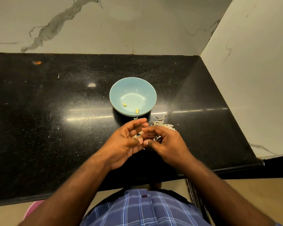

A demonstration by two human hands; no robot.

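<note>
We stand at a black speckled countertop point(55, 128) that ends on the right in a corner of white marble wall point(137, 30); streaks of light gleam across its middle. Both forearms reach in over the front edge. The left hand point(126, 144) is turned palm-right, fingers loosely bent and raised. The right hand point(165, 142) arches knuckles-up, its fingers curled down. The two thumb tips meet between them, nails side by side. We cannot tell whether anything is pinched there.

A pale blue bowl point(132, 88) sits just beyond the hands, right of the countertop's middle. A heap of pale peelings point(160, 123) lies under the right hand. It stretches slantwise from beside the bowl's right foot back toward the front edge. Two small yellow bits point(124, 104) lie in the bowl's near side.
</note>
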